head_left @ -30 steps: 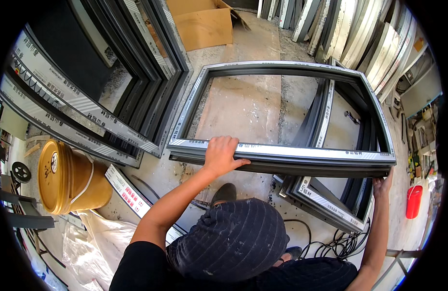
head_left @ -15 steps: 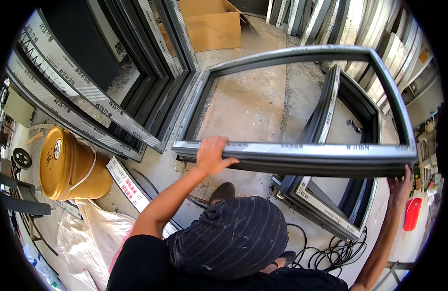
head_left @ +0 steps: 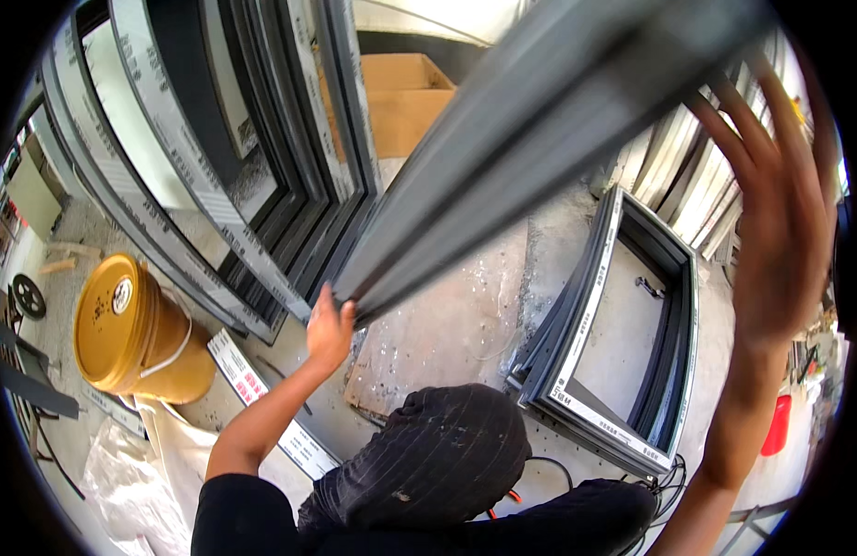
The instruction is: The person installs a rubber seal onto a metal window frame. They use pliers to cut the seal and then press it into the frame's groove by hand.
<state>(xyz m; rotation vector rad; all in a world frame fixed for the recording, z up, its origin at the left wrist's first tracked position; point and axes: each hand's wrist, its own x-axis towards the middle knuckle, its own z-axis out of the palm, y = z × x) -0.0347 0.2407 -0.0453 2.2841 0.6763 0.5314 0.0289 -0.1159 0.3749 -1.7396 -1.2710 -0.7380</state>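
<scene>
A dark grey metal window frame is raised edge-on in front of me, slanting from lower left to upper right. Its upper end is blurred and cut off by the picture's edge. My left hand is closed around its lower left end. Close to the upper right end is my right hand, fingers spread and stretched; whether the fingertips touch the frame I cannot tell. Below it, to the right, several similar frames lie in a stack on the floor, with a small dark metal part showing inside their opening.
Large frames stand upright at left. Nearer are a yellow lidded bucket, a printed strip and a whitish sheet. A cardboard box stands behind. Black cable and a red object are at right.
The window frame has swung from lying flat to edge-on, its right end rising. My left hand has moved left; my right hand has risen and spread its fingers.
</scene>
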